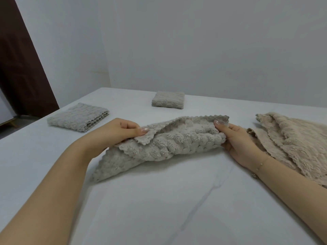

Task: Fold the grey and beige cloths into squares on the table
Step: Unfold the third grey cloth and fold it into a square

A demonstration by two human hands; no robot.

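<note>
A fluffy grey cloth (pixel 169 144) lies half folded in the middle of the white table (pixel 159 200), its lower left corner trailing on the surface. My left hand (pixel 116 133) pinches its left edge between thumb and fingers. My right hand (pixel 237 140) grips its right end, thumb on top. A loose beige cloth (pixel 293 140) lies spread at the right, partly under my right wrist. Two folded grey cloths rest farther back: one at the left (pixel 78 116), one at the centre (pixel 168 99).
The table's far edge meets a pale wall (pixel 177 41). A dark brown door or panel (pixel 19 68) stands at the far left. Bare tabletop lies between me and the cloth.
</note>
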